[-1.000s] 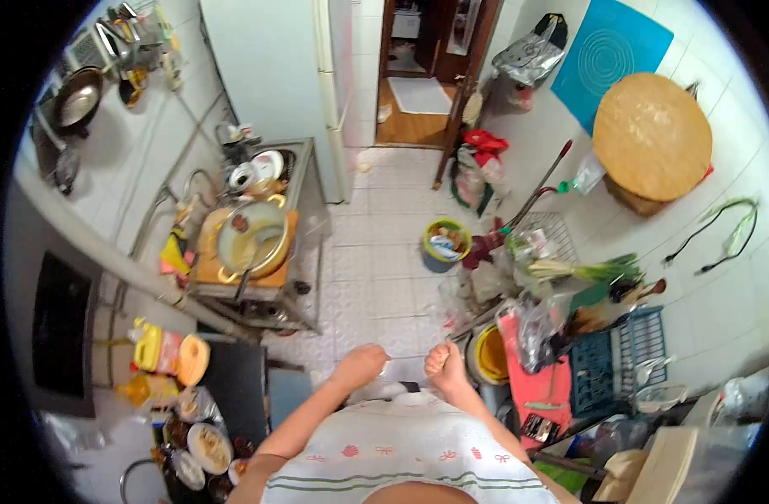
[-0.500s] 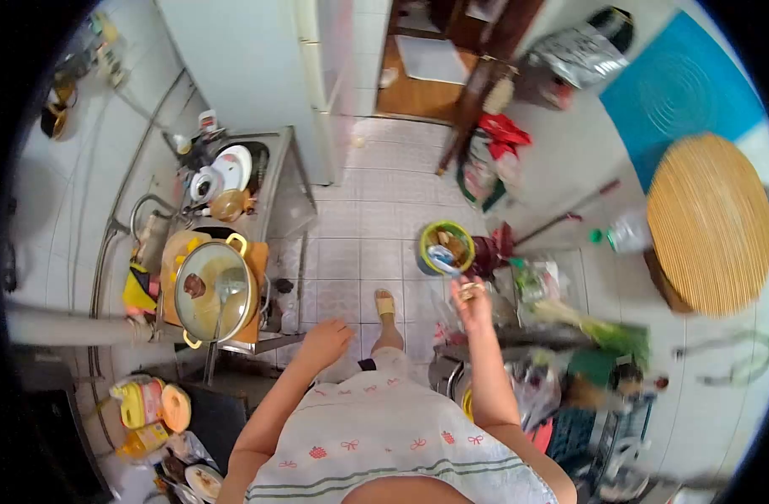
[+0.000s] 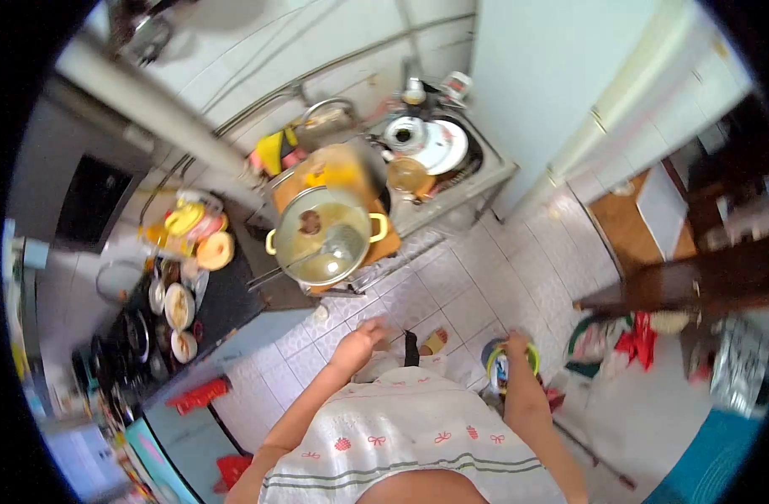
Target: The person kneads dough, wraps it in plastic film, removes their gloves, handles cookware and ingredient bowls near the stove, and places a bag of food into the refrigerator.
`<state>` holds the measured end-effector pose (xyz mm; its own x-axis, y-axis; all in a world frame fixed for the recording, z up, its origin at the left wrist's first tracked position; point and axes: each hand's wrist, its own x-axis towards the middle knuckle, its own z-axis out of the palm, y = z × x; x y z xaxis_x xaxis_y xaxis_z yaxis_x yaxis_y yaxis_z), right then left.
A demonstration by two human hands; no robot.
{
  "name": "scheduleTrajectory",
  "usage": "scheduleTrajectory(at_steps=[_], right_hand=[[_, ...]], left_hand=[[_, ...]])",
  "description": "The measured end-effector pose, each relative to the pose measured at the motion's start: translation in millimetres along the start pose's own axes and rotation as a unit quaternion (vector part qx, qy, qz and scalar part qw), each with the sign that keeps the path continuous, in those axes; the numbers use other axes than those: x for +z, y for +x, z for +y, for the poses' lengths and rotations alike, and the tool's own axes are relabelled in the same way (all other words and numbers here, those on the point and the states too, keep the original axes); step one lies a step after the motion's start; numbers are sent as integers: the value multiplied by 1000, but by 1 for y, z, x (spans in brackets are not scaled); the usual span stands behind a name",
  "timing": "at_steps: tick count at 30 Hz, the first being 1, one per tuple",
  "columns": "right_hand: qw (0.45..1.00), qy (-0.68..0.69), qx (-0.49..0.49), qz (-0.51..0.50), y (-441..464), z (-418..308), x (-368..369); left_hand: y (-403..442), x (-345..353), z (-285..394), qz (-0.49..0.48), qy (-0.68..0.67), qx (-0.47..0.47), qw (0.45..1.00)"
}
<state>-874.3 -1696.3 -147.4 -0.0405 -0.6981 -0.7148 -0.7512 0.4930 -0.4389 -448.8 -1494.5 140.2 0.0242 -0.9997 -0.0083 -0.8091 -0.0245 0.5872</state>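
My left hand (image 3: 362, 344) hangs in front of the apron, fingers loosely bent and apart, with nothing seen in it. Below and to the right, my right hand (image 3: 514, 343) is over the rim of a trash bin (image 3: 533, 359) with a yellow-green edge, on the floor. Its fingers are small and smeared, so whether anything is in them is hidden. Nearest to my left hand on the counter side is a large pot (image 3: 294, 256) with yellow handles, holding pale liquid, a brown lump and a skimmer (image 3: 341, 244).
A wooden board (image 3: 388, 245) lies under the pot beside the sink. White plates (image 3: 446, 147) and a glass bowl (image 3: 408, 175) sit in the sink. Bowls of food (image 3: 179, 306) and bottles stand on the dark counter (image 3: 233, 307). A red bag (image 3: 636, 340) stands near the door.
My view has turned left, towards the counter. My right hand, which held something small and pale brown beside the bin, is now over it. My left hand stays before the apron.
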Motion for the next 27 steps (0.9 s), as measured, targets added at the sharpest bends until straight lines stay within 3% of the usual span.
scheduleTrajectory(at_steps=[1,4,7,8,10,11,12,14,17,20,23,24,25,27], right_hand=[[953,292,79,-4,8,-43,17],[938,328,6,-116,-6,-177,60],[935,276,-100,-201,-32,-297,98],[926,275,-141,-216,-46,-331,107],[902,272,-222,-251,-75,-388,129],[908,269,-234,-218,-82,-408,145],[930,165,-291,-151,-80,-421,159],[919,-40,-393,0,-69,-435,174],[900,-118,-420,19,-98,-451,157],[915,-111,-387,-37,-110,-452,145],[873,-144,-465,14,-68,-436,155],[908,-91,-406,-53,-76,-443,150],[931,-38,-342,-122,-94,-448,142],[941,57,-260,-209,-123,-458,138]], left_hand=[[-2,-2,-1,-51,36,-79,995],[-4,-27,-4,-218,122,-297,921],[-4,-71,0,-117,109,-340,927],[-10,-77,-10,28,83,-293,952],[-27,-87,-34,316,45,-178,931],[-32,-96,-48,347,32,-192,917],[-35,-108,-62,373,38,-206,904],[-39,-133,-90,420,49,-227,877],[-35,-151,-146,440,29,-296,847],[-28,-140,-232,329,50,-356,873],[1,-159,-255,216,-59,-405,887],[8,-159,-265,190,-105,-417,883],[16,-128,-307,225,-110,-354,901],[27,-126,-314,194,-119,-387,893]])
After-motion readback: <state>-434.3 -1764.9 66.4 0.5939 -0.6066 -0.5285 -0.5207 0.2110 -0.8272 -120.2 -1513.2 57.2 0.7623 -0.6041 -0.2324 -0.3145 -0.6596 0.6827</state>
